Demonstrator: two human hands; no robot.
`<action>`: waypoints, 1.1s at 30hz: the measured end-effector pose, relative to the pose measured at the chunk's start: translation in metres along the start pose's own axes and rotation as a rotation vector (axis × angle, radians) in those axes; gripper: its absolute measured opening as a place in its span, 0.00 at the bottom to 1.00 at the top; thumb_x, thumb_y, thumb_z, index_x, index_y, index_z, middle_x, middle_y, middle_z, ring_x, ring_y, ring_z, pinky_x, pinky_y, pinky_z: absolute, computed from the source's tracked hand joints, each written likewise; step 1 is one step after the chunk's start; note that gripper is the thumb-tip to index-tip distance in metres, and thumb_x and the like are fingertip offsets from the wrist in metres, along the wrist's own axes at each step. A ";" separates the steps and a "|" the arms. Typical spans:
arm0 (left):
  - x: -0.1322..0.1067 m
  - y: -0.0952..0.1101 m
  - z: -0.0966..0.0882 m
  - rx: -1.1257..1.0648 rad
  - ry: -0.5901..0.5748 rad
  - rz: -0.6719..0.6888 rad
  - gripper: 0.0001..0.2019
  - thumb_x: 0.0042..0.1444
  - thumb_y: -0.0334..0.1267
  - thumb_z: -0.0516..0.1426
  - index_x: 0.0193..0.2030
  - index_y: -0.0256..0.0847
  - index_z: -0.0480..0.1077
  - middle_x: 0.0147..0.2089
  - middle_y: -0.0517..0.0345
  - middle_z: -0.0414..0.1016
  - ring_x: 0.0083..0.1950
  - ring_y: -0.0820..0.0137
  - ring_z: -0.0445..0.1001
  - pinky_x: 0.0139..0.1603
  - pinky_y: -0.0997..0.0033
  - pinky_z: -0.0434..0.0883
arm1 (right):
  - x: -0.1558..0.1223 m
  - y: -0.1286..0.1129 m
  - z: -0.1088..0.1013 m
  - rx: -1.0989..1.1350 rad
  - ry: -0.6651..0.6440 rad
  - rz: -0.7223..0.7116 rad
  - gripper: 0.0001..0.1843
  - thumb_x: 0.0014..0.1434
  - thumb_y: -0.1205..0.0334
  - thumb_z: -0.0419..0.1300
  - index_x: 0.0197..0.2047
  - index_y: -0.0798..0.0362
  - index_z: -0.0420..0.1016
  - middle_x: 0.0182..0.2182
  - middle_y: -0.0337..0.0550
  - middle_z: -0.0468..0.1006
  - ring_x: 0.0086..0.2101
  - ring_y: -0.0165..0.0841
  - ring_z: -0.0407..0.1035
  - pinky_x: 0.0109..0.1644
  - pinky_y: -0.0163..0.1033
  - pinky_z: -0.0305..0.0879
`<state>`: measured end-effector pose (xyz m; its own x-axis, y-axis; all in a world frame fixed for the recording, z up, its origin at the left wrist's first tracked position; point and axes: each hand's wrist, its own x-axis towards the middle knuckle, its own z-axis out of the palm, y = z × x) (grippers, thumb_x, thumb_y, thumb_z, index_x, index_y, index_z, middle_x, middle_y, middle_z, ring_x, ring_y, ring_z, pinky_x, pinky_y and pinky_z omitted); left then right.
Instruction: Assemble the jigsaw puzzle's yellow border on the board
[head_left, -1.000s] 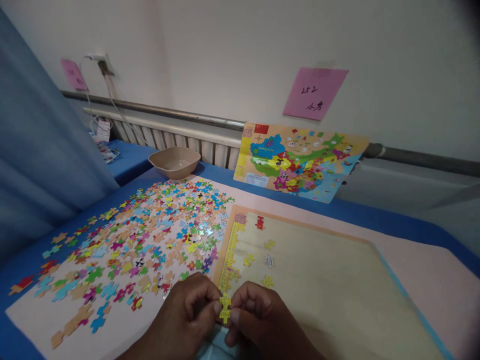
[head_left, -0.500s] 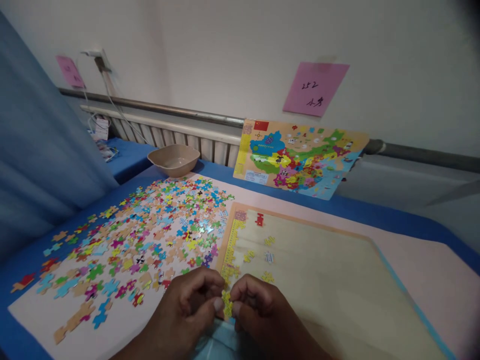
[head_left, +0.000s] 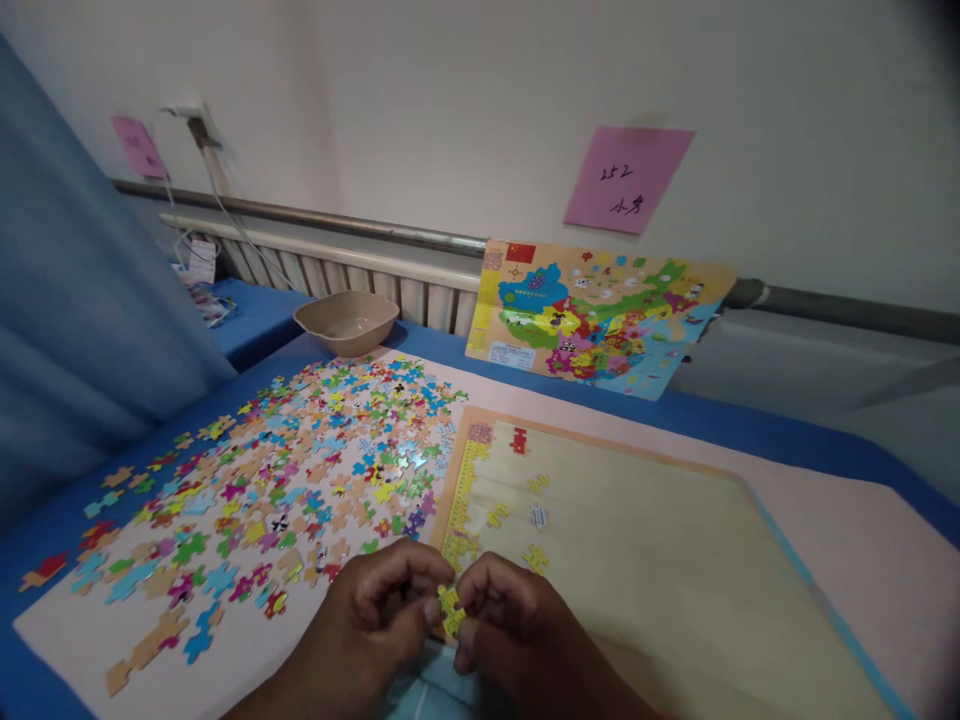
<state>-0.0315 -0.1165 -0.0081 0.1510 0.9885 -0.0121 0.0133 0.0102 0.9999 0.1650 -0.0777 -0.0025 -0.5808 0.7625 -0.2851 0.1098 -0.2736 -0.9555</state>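
Note:
Between my two hands is a yellow jigsaw puzzle piece (head_left: 451,610), pinched at its edges by the fingertips. My left hand (head_left: 379,610) has thumb and fingers closed on its left side, and my right hand (head_left: 510,620) grips its right side. Both hands hover over the near left corner of the puzzle board (head_left: 637,560). Yellow pieces are joined along the board's left border (head_left: 459,490). Loose on the board lie a red piece (head_left: 519,440), a white-and-blue piece (head_left: 538,516) and several yellow pieces (head_left: 536,557).
Many coloured puzzle pieces (head_left: 300,470) spread over the pink sheet at left. A beige bowl (head_left: 349,325) stands behind them. A colourful map picture (head_left: 596,320) leans against the wall rail (head_left: 862,312). A blue curtain (head_left: 82,270) hangs at left.
The yellow piece has turned slightly between my fingers and its face tilts more toward me. My right hand has shifted a little left. The loose pieces stay put.

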 end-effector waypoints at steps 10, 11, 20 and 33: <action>0.000 -0.001 0.002 0.110 0.017 0.110 0.03 0.57 0.35 0.61 0.32 0.42 0.75 0.30 0.61 0.77 0.30 0.73 0.72 0.31 0.78 0.67 | 0.008 0.008 -0.009 0.080 0.190 -0.020 0.15 0.53 0.53 0.69 0.37 0.48 0.69 0.28 0.31 0.72 0.25 0.28 0.71 0.31 0.35 0.68; -0.001 -0.003 0.002 0.105 0.012 0.103 0.03 0.58 0.35 0.61 0.33 0.42 0.75 0.30 0.61 0.77 0.30 0.73 0.72 0.31 0.78 0.67 | 0.008 0.007 -0.009 0.082 0.188 -0.005 0.16 0.53 0.52 0.70 0.37 0.48 0.69 0.28 0.30 0.71 0.25 0.28 0.72 0.31 0.35 0.68; -0.002 0.001 -0.002 0.429 -0.029 0.225 0.09 0.60 0.33 0.58 0.42 0.47 0.80 0.31 0.63 0.79 0.30 0.74 0.74 0.31 0.78 0.67 | 0.009 0.000 -0.008 0.107 0.178 0.057 0.21 0.50 0.48 0.71 0.37 0.49 0.67 0.28 0.30 0.72 0.23 0.29 0.74 0.27 0.33 0.63; 0.000 0.003 0.002 0.745 0.117 0.586 0.05 0.64 0.31 0.57 0.40 0.45 0.72 0.29 0.66 0.77 0.27 0.74 0.76 0.28 0.77 0.68 | 0.004 0.004 -0.014 0.084 0.099 0.018 0.20 0.59 0.44 0.67 0.43 0.50 0.71 0.26 0.36 0.79 0.27 0.34 0.77 0.36 0.38 0.68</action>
<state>-0.0295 -0.1170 -0.0053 0.2341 0.8149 0.5303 0.5988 -0.5506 0.5817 0.1740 -0.0673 -0.0086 -0.4961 0.8102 -0.3123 0.0495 -0.3327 -0.9417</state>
